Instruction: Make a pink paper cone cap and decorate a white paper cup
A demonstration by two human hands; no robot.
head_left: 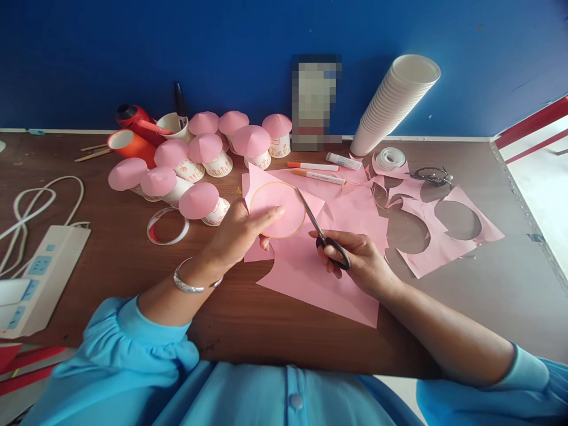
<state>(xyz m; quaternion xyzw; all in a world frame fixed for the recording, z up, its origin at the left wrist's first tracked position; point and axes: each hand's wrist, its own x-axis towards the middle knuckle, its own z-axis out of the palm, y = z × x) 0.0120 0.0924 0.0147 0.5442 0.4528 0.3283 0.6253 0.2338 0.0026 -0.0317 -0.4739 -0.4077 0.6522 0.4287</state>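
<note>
My left hand (242, 234) grips a piece of pink paper (277, 204) by its lower left side, thumb on top. A circle drawn in a yellowish line marks this paper. In my right hand (355, 254) is a pair of scissors (325, 238) with black handles, fingers through the loops. The blades look nearly closed and lie against the right edge of the drawn circle. Beneath both hands spreads a larger pink sheet (328, 290) with a curved cut at its left.
Several paper cups with pink cone tops (206, 148) stand at the back left. A tall stack of white cups (394, 103) leans against the blue wall. Pink offcuts (426, 236), markers (319, 176) and a tape roll (390, 158) lie right of centre; a power strip (48, 284) sits left.
</note>
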